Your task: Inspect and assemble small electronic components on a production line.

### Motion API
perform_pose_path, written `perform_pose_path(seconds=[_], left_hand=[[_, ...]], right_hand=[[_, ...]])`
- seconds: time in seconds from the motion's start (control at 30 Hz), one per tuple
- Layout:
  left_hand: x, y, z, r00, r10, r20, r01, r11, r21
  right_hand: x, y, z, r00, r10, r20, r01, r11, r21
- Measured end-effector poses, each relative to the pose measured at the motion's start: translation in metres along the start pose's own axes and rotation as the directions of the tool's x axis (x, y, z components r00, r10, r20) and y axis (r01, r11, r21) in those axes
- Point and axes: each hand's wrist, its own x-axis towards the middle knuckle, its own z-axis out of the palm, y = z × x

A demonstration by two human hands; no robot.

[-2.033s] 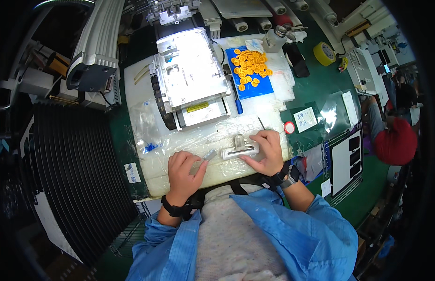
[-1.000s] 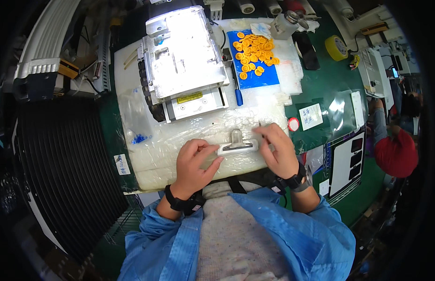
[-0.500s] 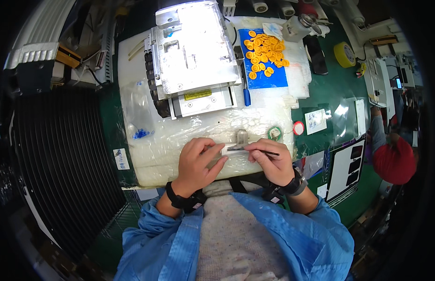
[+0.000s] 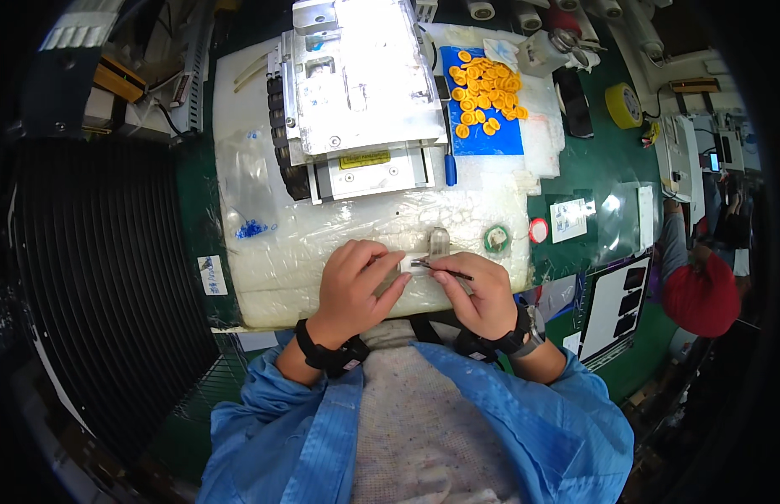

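Near the front edge of the plastic-covered work surface, my left hand pinches a small white piece between thumb and fingertips. My right hand grips a slim dark pointed tool, perhaps tweezers, like a pen. Its tip points left and reaches the white piece; whether it touches is too small to tell. Just beyond my fingers lies a clear, rounded small object. A round green-rimmed container sits to its right, beside a small red-rimmed round lid.
A large metal fixture stands at the back. Several yellow finger cots lie on a blue sheet, with a blue marker beside it. Farther right are a dark phone and yellow tape. A person in red is at far right.
The tool in my right hand has shifted left and slightly down, its tip nearer my left fingertips. My left hand keeps its pinch. The view has shifted slightly.
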Motion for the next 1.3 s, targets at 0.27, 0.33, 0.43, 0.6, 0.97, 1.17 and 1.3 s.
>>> perform_pose_path(seconds=[0.27, 0.33, 0.43, 0.6, 0.97, 1.17, 1.3], left_hand=[[0.001, 0.000, 0.000, 1.000, 0.003, -0.008, -0.003, 1.000, -0.010], [-0.001, -0.001, 0.000, 1.000, -0.008, 0.003, 0.008, 1.000, -0.006], [-0.001, -0.001, 0.000, 1.000, -0.017, 0.014, 0.017, 1.000, -0.004], [-0.001, -0.002, 0.000, 1.000, -0.021, 0.012, 0.021, 1.000, -0.013], [0.000, -0.002, 0.000, 1.000, 0.000, -0.001, 0.000, 1.000, -0.017], [0.001, 0.000, 0.001, 1.000, -0.019, 0.002, 0.019, 1.000, -0.008], [0.000, 0.000, 0.001, 1.000, -0.026, 0.011, 0.026, 1.000, 0.001]], right_hand=[[0.000, -0.003, 0.000, 0.999, -0.038, 0.005, 0.038, 0.998, -0.052], [0.000, -0.005, -0.001, 0.999, -0.045, 0.028, 0.047, 0.997, -0.066], [0.000, -0.005, 0.000, 0.998, -0.057, 0.028, 0.060, 0.995, -0.084], [0.000, -0.006, 0.002, 0.988, -0.150, 0.020, 0.152, 0.971, -0.185], [-0.009, 0.000, -0.005, 0.955, -0.295, 0.028, 0.288, 0.902, -0.321], [-0.021, 0.010, -0.017, 0.975, -0.210, -0.070, 0.187, 0.950, -0.252], [-0.031, 0.015, -0.036, 0.987, -0.047, -0.153, -0.005, 0.945, -0.326]])
